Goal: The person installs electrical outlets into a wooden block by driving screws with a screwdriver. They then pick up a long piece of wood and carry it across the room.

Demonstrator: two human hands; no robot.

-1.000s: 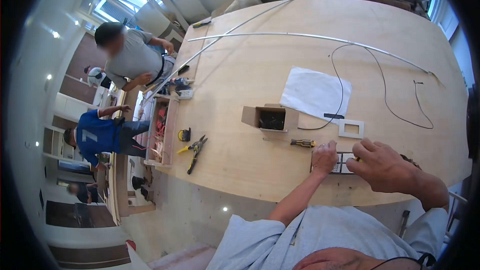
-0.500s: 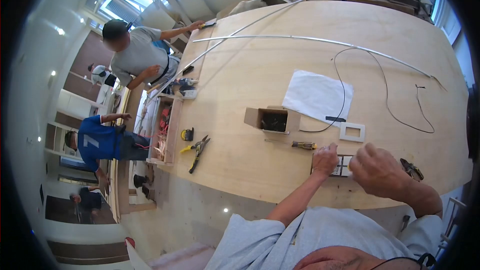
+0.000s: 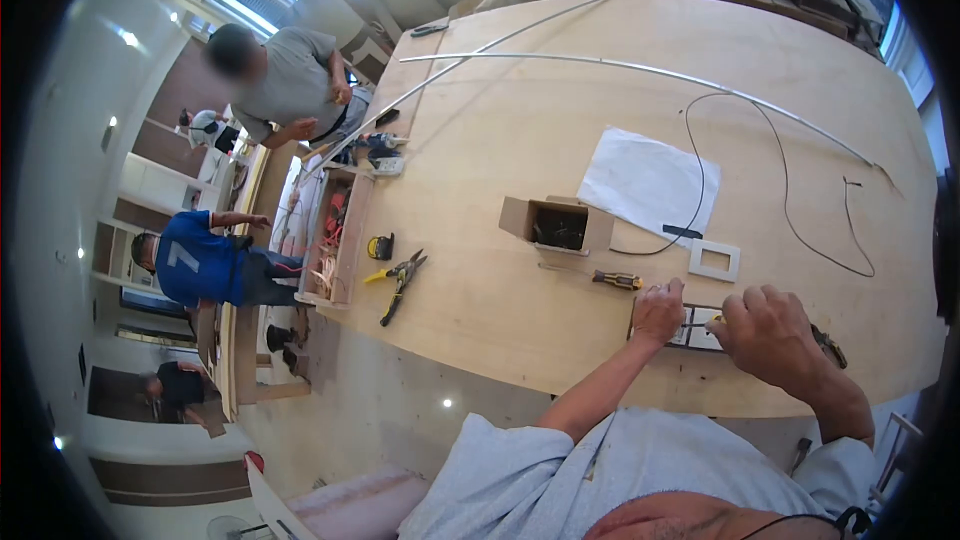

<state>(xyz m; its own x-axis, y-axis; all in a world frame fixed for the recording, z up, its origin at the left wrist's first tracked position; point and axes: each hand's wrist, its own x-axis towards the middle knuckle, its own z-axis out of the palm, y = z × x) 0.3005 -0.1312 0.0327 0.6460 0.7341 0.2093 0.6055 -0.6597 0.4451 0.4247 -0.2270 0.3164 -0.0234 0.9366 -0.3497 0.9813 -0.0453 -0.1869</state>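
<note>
A white-and-dark switch panel (image 3: 702,338) lies flat near the table's front edge. My left hand (image 3: 658,313) is closed on the panel's left end, with its fingertips partly hidden. My right hand (image 3: 770,337) grips a screwdriver (image 3: 697,324); its thin shaft points left across the panel, and a bit of yellow handle shows at the fingers. Just behind the hands are another screwdriver (image 3: 617,280) with a yellow-and-black handle and a white cover frame (image 3: 714,261). Pliers (image 3: 829,346) lie by my right wrist, partly covered.
An open cardboard box (image 3: 598,231), white sheet (image 3: 640,175) and dark wire (image 3: 785,190) lie beyond. Long metal strips (image 3: 600,61) cross the table. Snips (image 3: 403,288), a tape measure (image 3: 380,247) and a wooden toolbox (image 3: 350,240) are leftward. Co-workers (image 3: 295,80) stand at left.
The view has shifted slightly. My right hand has turned, showing the screwdriver shaft. The grey-shirted person's hand has drawn back from a tool at the table's far corner, which now lies there.
</note>
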